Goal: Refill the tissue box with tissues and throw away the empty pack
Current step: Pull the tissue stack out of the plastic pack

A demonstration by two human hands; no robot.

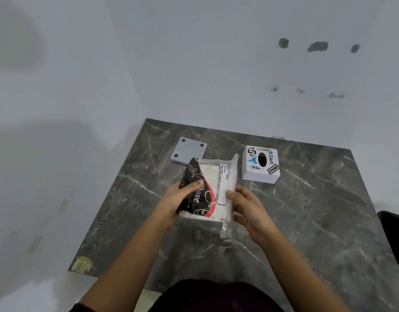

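Both my hands hold a plastic tissue pack (210, 188) a little above the dark marble table (306, 221). The pack is black, red and clear, with white tissues showing inside. My left hand (178, 199) grips its black left side, thumb on top. My right hand (248, 208) pinches the clear right edge of the wrapper. A white cube tissue box (260, 164) with stickers and an oval slot stands upright to the right, behind the pack. Its flat grey base plate (189, 150) with dark round feet lies apart at the back left.
White walls close the table at the back and on the left. A black object (394, 237) sits at the table's right edge. A yellowish patch (81, 264) marks the front left corner. My dark clothing (216, 296) is at the bottom.
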